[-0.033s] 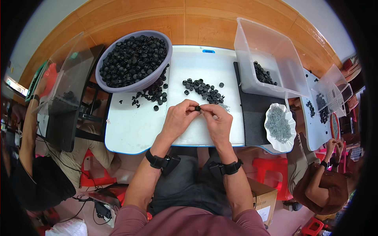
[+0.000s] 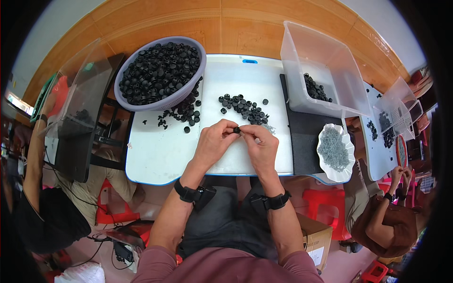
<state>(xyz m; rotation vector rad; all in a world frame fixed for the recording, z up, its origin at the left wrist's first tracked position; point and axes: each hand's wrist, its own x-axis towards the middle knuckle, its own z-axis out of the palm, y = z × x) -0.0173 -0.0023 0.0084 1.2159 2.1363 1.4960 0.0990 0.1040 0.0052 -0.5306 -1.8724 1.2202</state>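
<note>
Over the white table (image 2: 160, 160), my left hand (image 2: 216, 141) pinches a small round black plastic part (image 2: 237, 129) between thumb and fingertips. My right hand (image 2: 260, 146) meets it from the other side, its thumb and forefinger closed together against the part. Whatever lies between those right fingertips is too small to make out. Just beyond my hands is a loose pile of similar black parts (image 2: 245, 107). Beside that pile, partly behind my right hand, lie a few thin grey pieces (image 2: 270, 128).
A purple-grey basket (image 2: 202, 70) heaped with black parts stands at the back left, with more spilled beside it. At right are a clear bin (image 2: 321, 47) holding some parts, a black mat (image 2: 304, 146) and a white fluted dish (image 2: 348, 172) of thin grey pieces. Other people work on both sides.
</note>
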